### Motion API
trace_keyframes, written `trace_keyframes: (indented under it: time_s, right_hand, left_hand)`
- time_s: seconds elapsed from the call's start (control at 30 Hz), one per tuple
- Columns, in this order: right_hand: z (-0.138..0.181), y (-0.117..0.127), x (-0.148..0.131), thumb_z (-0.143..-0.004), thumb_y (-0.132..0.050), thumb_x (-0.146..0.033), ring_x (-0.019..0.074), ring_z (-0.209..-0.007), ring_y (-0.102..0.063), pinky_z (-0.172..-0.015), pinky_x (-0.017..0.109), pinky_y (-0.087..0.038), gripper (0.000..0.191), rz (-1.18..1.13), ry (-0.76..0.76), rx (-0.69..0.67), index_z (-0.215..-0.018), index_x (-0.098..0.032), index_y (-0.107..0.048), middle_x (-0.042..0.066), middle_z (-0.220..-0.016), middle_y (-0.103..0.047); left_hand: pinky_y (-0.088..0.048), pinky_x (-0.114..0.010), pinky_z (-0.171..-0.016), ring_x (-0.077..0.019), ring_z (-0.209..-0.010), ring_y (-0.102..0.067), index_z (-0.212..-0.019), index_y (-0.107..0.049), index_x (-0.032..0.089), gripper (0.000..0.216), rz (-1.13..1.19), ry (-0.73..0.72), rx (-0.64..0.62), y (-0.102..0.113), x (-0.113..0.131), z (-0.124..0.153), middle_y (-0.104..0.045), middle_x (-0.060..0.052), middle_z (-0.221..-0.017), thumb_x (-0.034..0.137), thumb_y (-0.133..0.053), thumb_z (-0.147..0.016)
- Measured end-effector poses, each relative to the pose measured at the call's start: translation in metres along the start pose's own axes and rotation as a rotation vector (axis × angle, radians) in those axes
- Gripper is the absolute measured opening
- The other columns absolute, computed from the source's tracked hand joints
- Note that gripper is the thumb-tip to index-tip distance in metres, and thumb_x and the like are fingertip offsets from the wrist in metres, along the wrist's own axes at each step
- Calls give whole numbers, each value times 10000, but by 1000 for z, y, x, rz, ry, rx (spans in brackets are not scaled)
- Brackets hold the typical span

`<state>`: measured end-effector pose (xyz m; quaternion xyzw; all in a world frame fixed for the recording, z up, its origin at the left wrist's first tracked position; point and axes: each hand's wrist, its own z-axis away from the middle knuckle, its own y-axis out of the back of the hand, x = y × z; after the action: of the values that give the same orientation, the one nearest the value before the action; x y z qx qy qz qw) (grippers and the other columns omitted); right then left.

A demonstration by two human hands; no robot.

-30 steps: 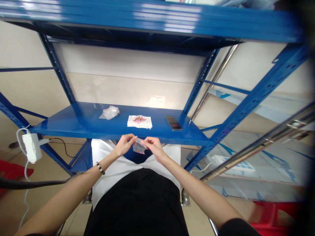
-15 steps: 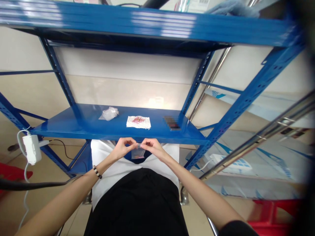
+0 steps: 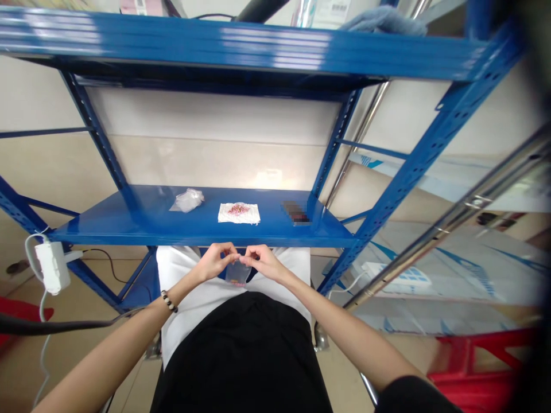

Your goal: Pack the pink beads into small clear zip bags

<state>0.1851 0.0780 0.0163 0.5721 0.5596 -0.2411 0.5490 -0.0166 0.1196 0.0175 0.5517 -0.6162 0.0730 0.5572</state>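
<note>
Left hand (image 3: pixel 218 261): thumb and index pinched on the top edge of a small clear bag (image 3: pixel 236 274). Right hand (image 3: pixel 264 264): same grip, same edge, fingertips just beside the left's. Neither hand was spread; remaining fingers were curled in, partly hidden. Bag hung between the hands, just below the shelf's (image 3: pixel 133 226) front edge, over the lap. A few small colored bits (image 3: pixel 237 283) sat at its bottom; couldn't tell whether the top was sealed. On the shelf: white paper (image 3: pixel 223 215) with a pink pile (image 3: pixel 238 209), crumpled plastic (image 3: pixel 189 200) left of it, pixelated item (image 3: pixel 295 213) to the right.
</note>
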Motion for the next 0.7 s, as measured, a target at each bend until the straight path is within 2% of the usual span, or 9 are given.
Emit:
trace_keyframes:
  time_s: [0.13, 0.23, 0.37, 0.5, 0.6, 0.7]
  right_hand:
    - [-9, 5, 13, -813, -665, -446, 111, -568, -487, -553, 226, -356, 359, 28, -45, 42, -634, -147, -580, -7, -598, -576]
    - [-11, 8, 20, -805, -665, -440, 118, -551, -495, -537, 231, -360, 348, 54, -72, 78, -632, -146, -592, -2, -583, -578]
    - [-7, 9, 18, -808, -655, -417, 140, -622, -531, -587, 249, -397, 304, 87, -9, 107, -674, -146, -632, 21, -651, -620]
    - [-7, 10, 13, -843, -620, -399, 167, -749, -579, -677, 275, -438, 252, 104, 37, 111, -793, -156, -661, 51, -811, -669]
    - [-9, 8, 15, -882, -564, -411, 168, -780, -608, -698, 278, -469, 252, 34, 25, 106, -819, -171, -604, 43, -838, -662]
    - [-11, 3, 18, -923, -474, -465, 164, -695, -646, -598, 265, -498, 265, -107, -69, 75, -902, -203, -507, 22, -810, -666]
  left_hand:
    - [-422, -247, -657, -158, -693, -601, -779, -636, 152, 285, -133, 9, 5, 0, -13, -6, -673, -36, -734, 377, -533, -920]
    - [-395, -255, -669, -175, -750, -619, -815, -635, 182, 255, -426, -36, 10, -1, -16, -5, -683, -37, -787, 353, -495, -943]
    - [-352, -270, -659, -184, -749, -611, -846, -600, 188, 276, -755, -121, 13, -3, -13, 3, -666, -50, -790, 340, -410, -977]
    - [-298, -265, -598, -160, -648, -572, -798, -558, 196, 214, -808, -121, 45, -7, -11, 5, -625, -19, -699, 285, -432, -948]
    - [-248, -268, -559, -140, -568, -533, -724, -531, 198, 246, -775, -120, 45, -11, -16, 1, -595, -1, -627, 278, -438, -937]
    - [-207, -276, -536, -131, -522, -505, -696, -530, 195, 328, -744, -120, 36, -12, -20, -2, -590, -4, -602, 330, -398, -964]
